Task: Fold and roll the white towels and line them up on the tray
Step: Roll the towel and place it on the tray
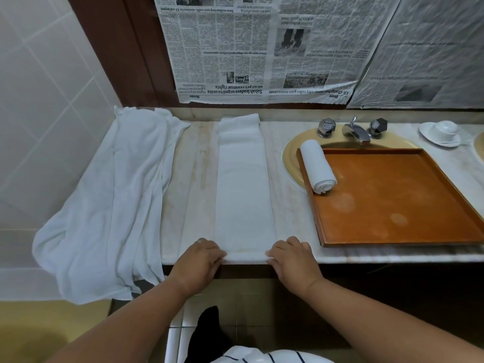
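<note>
A white towel (243, 179), folded into a long narrow strip, lies flat on the marble counter and runs from the back wall to the front edge. My left hand (201, 260) pinches its near left corner, and my right hand (293, 258) pinches its near right corner, both at the counter's front edge. One rolled white towel (317, 166) lies along the left side of the orange-brown wooden tray (392, 200), which sits over the sink. A pile of loose white towels (110, 200) is draped over the counter's left end and hangs down its front.
A yellow sink basin (290, 163) lies under the tray, with a chrome tap and two handles (353, 129) behind it. A white cup on a saucer (442, 132) stands at the far right. Newspaper covers the wall behind. White wall tiles are on the left.
</note>
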